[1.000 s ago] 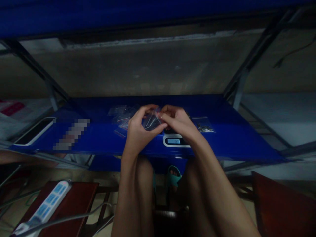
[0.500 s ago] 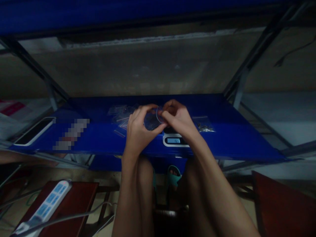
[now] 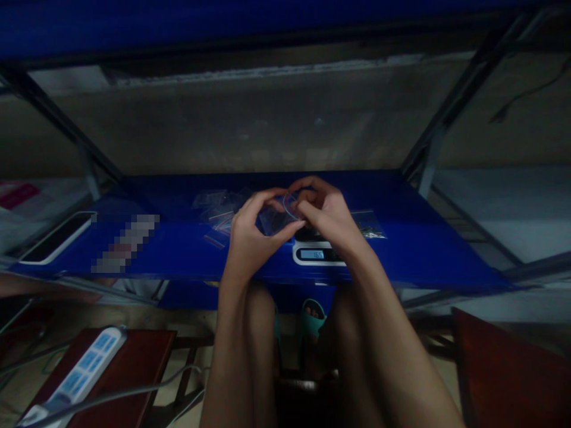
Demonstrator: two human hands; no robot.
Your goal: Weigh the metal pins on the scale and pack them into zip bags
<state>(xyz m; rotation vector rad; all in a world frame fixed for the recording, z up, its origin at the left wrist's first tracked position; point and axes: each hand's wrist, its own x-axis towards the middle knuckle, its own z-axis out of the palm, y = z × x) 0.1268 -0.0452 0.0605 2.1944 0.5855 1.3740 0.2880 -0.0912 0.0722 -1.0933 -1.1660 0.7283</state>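
Two bare hands at work on a clear bag (image 3: 273, 221), as seen from where one stands in the room. The left hand (image 3: 250, 223) has thumb and fingers curled about the bag's side, pinched at its rim; the right hand (image 3: 328, 211) is closed on the opposite part of that rim, so the grip is clamped on the bag from both sides. The bag hangs between the hands, above the tabletop (image 3: 423, 249). It should handle as very light, limp and rather slippery film, easily creased; the firmer rim is the better place to take hold, one lip to each hand. In this dim light it is hard to tell whether anything lies inside.

Just below the grip, partly covered by the right hand, a scale (image 3: 307, 261) shows a lit readout. Left of the grip lie loose bags (image 3: 218, 215); right of it, a filled bag (image 3: 373, 228) holds small shiny pieces. Farther left, a phone (image 3: 60, 241) rests near the edge. The tabletop is blue and smooth, with an upper shelf (image 3: 223, 27) above the grip and, low to the left, a power strip (image 3: 78, 371) on a brown stool (image 3: 147, 356).
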